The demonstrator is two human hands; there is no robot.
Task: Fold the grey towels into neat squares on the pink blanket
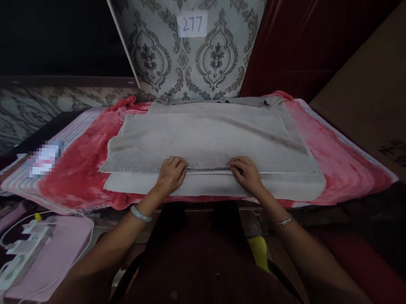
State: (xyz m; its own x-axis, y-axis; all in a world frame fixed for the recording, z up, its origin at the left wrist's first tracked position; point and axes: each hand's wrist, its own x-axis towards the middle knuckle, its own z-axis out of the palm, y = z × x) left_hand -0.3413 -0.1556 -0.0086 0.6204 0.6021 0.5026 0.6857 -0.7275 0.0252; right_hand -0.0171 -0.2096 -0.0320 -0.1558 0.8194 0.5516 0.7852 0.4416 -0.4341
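A grey towel (204,136) with a soft nap lies folded in layers, its near edge roughly level with my wrists. My left hand (172,173) pinches that edge left of the middle, fingertips curled over it. Right of the middle, my right hand (247,173) grips the same edge between thumb and fingers. Below the edge, a paler grey strip of the cloth (208,185) shows as a lower layer. Dark creases or shading run across the towel's upper right. At the back its border is bunched up. The thumb of the left hand is mostly hidden.
Under the towel spreads a red and pink plush blanket (74,176) with striped edges. A power strip (24,260) with cables lies at lower left on a pink surface. A dark screen (55,28) stands back left, and a cardboard box (375,89) rises at right.
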